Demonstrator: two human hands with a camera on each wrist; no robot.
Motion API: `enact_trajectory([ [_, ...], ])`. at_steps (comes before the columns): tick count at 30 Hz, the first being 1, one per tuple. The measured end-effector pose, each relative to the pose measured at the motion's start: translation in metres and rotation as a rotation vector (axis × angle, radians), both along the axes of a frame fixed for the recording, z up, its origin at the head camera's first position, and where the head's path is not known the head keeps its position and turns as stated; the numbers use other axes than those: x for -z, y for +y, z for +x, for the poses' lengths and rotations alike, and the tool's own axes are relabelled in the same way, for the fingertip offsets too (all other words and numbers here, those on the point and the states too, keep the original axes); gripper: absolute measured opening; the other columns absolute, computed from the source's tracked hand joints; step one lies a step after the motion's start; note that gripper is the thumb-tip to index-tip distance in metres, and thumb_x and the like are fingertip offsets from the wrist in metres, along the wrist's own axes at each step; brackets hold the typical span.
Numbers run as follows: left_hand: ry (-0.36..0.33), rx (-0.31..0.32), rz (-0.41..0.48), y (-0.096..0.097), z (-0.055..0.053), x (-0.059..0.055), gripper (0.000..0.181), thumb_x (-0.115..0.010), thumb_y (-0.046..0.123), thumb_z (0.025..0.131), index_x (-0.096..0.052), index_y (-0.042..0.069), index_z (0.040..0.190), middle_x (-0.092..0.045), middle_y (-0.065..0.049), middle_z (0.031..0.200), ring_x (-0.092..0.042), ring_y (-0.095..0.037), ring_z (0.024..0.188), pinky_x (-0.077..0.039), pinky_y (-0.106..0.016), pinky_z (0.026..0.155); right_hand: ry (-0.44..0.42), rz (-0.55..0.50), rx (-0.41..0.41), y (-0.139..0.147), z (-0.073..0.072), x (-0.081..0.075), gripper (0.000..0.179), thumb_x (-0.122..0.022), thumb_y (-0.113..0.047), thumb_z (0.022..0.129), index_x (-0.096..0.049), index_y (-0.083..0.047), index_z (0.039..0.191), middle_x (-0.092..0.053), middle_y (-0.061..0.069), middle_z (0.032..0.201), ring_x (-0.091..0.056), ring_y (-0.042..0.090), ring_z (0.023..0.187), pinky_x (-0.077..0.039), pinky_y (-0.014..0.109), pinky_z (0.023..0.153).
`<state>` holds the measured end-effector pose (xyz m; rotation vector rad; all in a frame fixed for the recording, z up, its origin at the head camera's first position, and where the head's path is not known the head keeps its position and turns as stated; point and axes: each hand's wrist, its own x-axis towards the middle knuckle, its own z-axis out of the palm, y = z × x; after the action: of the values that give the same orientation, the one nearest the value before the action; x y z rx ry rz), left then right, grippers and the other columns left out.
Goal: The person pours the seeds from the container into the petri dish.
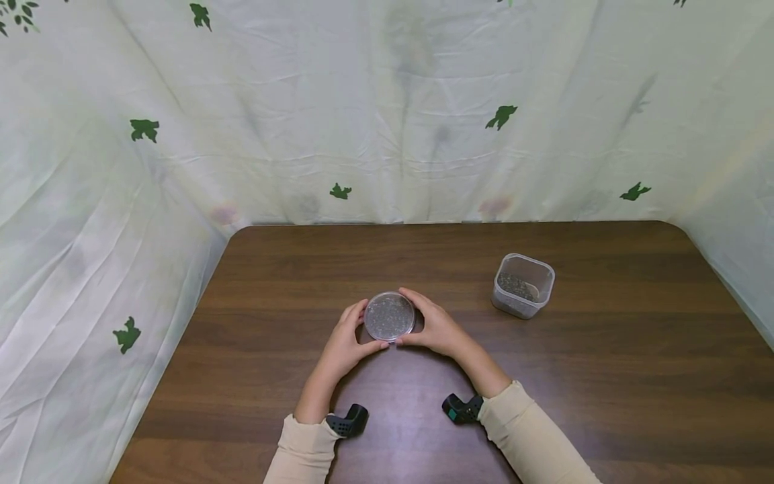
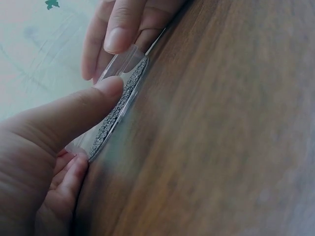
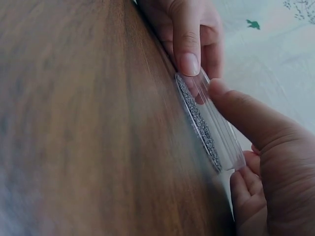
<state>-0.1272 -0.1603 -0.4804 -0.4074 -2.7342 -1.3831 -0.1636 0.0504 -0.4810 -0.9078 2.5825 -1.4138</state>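
A clear, round petri dish (image 1: 390, 316) holding a layer of grey granules sits on the table between both hands. Its transparent side wall (image 3: 224, 130) rises above the granules in the right wrist view. My left hand (image 1: 347, 343) grips the dish's left side, thumb at the near edge and fingers round the far side. From the right, my right hand (image 1: 438, 327) holds it the same way, its thumb close to the left thumb. In the left wrist view the granules (image 2: 115, 115) lie low in the dish, near the tabletop.
To the right and farther back stands a translucent square tub (image 1: 523, 286) with similar dark grey granules inside. The brown wooden table (image 1: 242, 376) reaches back to a pale cloth (image 1: 363, 101) with green printed shapes, which also hangs along both sides.
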Motion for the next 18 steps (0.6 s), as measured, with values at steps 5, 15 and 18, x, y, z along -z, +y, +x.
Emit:
enact_trajectory([
  [5,-0.004,0.002,0.016,0.001,-0.001,0.000,0.089,-0.082,0.021,0.063,-0.034,-0.004,0.133,-0.038,-0.020,0.129,-0.049,-0.030,0.110,-0.038,-0.036,0.093,-0.022,-0.028,0.034,0.001,0.001,-0.002,0.079,-0.075,-0.028,0.073,-0.035,-0.006,0.138,-0.037,0.008,0.138,-0.034,0.023,0.124,-0.030,0.041,0.099],
  [15,0.073,-0.019,0.041,0.001,-0.001,-0.004,0.075,-0.070,0.024,0.079,-0.031,-0.003,0.136,-0.035,-0.020,0.133,-0.043,-0.030,0.116,-0.035,-0.038,0.096,0.056,-0.079,0.152,0.011,0.005,-0.012,0.059,-0.056,-0.030,0.089,-0.032,-0.010,0.140,-0.035,0.010,0.140,-0.031,0.022,0.127,-0.026,0.040,0.102],
  [18,0.116,-0.030,-0.019,0.001,0.000,-0.007,0.072,-0.067,0.027,0.081,-0.031,-0.001,0.137,-0.034,-0.018,0.136,-0.037,-0.031,0.121,-0.031,-0.045,0.097,0.094,-0.081,0.162,0.016,0.007,-0.018,0.059,-0.051,-0.030,0.092,-0.027,-0.013,0.142,-0.030,0.009,0.143,-0.027,0.021,0.129,-0.023,0.039,0.103],
])
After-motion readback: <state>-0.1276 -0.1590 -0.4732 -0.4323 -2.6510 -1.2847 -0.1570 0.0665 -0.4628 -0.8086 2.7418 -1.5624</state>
